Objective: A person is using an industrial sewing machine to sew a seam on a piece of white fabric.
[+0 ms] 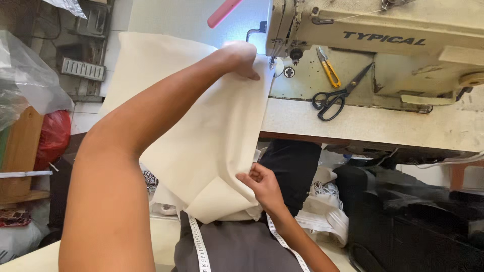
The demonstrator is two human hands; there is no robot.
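A white measuring tape (199, 247) hangs at 6 o'clock. Just above it, the right hand (262, 185) pinches the lower edge of a cream fabric panel (212, 136), fingers closed on it. The left hand (241, 58), at 12 o'clock, grips the panel's upper edge beside the sewing machine (383, 45). Black scissors (337, 95) and yellow-handled thread snips (328, 69) lie on the tabletop (363, 126) at 2 o'clock.

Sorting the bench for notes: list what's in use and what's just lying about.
In use: cream fabric, left hand, right hand, sewing machine.
Lying about: black scissors, yellow snips, tape measure, red bag.
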